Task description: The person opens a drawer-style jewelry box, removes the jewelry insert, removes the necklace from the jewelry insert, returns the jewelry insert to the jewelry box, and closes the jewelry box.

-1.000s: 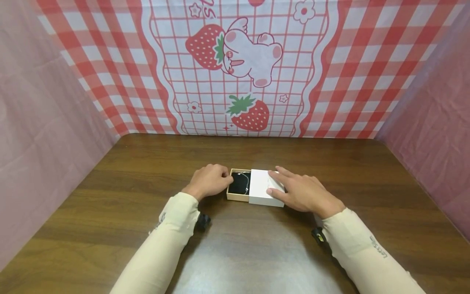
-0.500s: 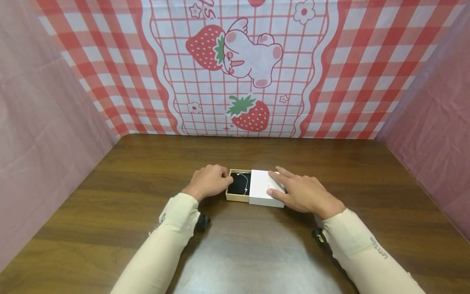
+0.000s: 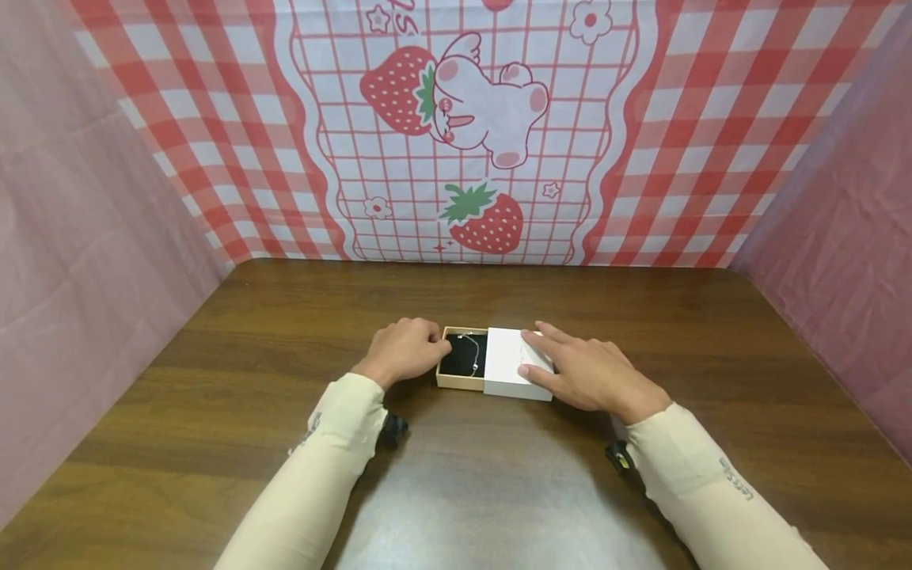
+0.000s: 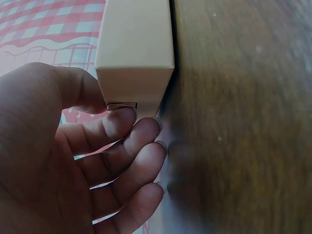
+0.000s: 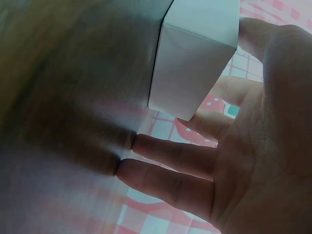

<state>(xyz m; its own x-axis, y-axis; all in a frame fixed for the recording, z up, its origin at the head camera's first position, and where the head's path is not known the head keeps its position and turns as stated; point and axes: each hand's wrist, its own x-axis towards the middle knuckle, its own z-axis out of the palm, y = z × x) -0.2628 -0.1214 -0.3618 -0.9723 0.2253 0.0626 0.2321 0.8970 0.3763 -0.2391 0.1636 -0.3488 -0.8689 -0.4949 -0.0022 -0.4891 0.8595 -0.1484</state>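
A small slide-out jewelry box lies on the table in the head view. Its tan inner drawer juts out to the left of the white sleeve. On the drawer's black pad lies a thin silver bracelet. My left hand pinches the drawer's left end; in the left wrist view, thumb and index finger meet at a small pull tab. My right hand rests on the sleeve's right part, fingers extended. Two of its fingers reach down to the tabletop in the right wrist view.
The brown wooden table has a red-and-white checked cloth with strawberries hanging behind it. Pink curtains close off both sides. Black wrist devices sit beneath both sleeves.
The drawer has slid slightly further left out of the sleeve, so a bit more black pad and bracelet shows. My left hand has shifted a little left with it; the right hand stays put.
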